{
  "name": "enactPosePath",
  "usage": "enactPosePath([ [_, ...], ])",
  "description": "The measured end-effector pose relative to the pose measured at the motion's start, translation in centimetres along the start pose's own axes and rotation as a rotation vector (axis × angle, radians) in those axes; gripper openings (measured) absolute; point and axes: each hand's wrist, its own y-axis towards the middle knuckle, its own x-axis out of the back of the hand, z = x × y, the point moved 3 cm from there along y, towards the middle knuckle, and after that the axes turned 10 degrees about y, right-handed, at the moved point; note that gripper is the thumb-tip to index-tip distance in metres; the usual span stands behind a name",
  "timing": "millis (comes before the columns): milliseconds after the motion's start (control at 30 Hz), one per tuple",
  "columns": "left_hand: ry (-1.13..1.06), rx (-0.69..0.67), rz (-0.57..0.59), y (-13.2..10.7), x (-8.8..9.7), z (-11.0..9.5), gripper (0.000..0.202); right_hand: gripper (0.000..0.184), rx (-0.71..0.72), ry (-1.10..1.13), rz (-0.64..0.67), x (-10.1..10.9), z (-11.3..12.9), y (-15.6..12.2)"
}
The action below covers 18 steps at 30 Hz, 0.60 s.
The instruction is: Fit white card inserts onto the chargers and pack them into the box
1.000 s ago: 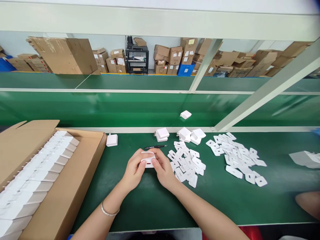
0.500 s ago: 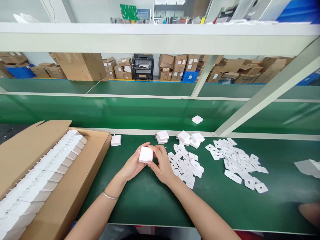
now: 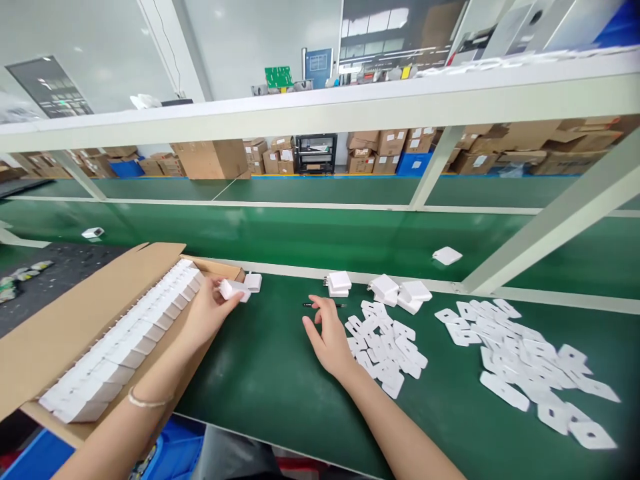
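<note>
My left hand (image 3: 206, 312) is closed on a white plug-in charger (image 3: 234, 291), held over the inner side of the cardboard box (image 3: 200, 363). In that box stand rows of similar white chargers (image 3: 133, 340) with their pins up. Another white charger (image 3: 253, 283) rests on the green table just beyond the held one. My right hand (image 3: 327, 337) hovers over the table with fingers apart and nothing in them. A thin dark pen-like tool (image 3: 309, 305) lies partly hidden behind its fingers. Beside this hand spreads a pile of flat white plates (image 3: 383, 347) with small holes.
Stacked white chargers (image 3: 340, 283) and another group (image 3: 400, 292) sit along the table's back edge. A second pile of white plates (image 3: 525, 360) lies at the right. A slanted frame post (image 3: 555, 210) rises behind it. A blue bin (image 3: 175, 447) is below, at left.
My left hand has carried the charger leftward to the box. My right hand has let go of it and opened. The view has turned to the left.
</note>
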Motion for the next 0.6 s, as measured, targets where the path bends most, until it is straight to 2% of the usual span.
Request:
enactPosePath([
  [67, 0.318, 0.038, -0.129, 2.4, 2.0, 2.0, 0.071, 0.042, 0.002, -0.031, 0.018, -0.1, -0.1, 0.0],
  [133, 0.627, 0.013, -0.129, 4.8, 2.7, 3.7, 0.068, 0.041, 0.013, -0.059, 0.04, -0.3, -0.1, -0.1],
  [200, 0.831, -0.048, -0.099, 6.7, 2.5, 5.0, 0.06, 0.039, 0.022, -0.087, 0.068, -0.5, -0.1, -0.2],
  [300, 0.932, -0.084, -0.138, 8.5, 2.1, 6.1, 0.057, 0.037, 0.029, -0.115, 0.1, -0.7, -0.2, -0.4],
  [400, 1.001, -0.057, -0.276, 10.0, 2.8, 7.0, 0.08, 0.035, 0.021, -0.128, 0.126, -0.9, -0.4, -0.5],
  [467, 1.078, 0.049, -0.323, 11.1, 3.8, 7.8, 0.1, 0.035, 0.008, -0.136, 0.138, -1.0, -0.5, -0.5],
  [533, 1.135, 0.186, -0.275, 12.1, 4.7, 8.9, 0.111, 0.035, -0.005, -0.147, 0.147, -1.0, -0.6, -0.4],
  [600, 1.152, 0.251, -0.226, 12.8, 5.2, 9.6, 0.114, 0.036, -0.019, -0.152, 0.158, -1.0, -0.6, -0.4],
])
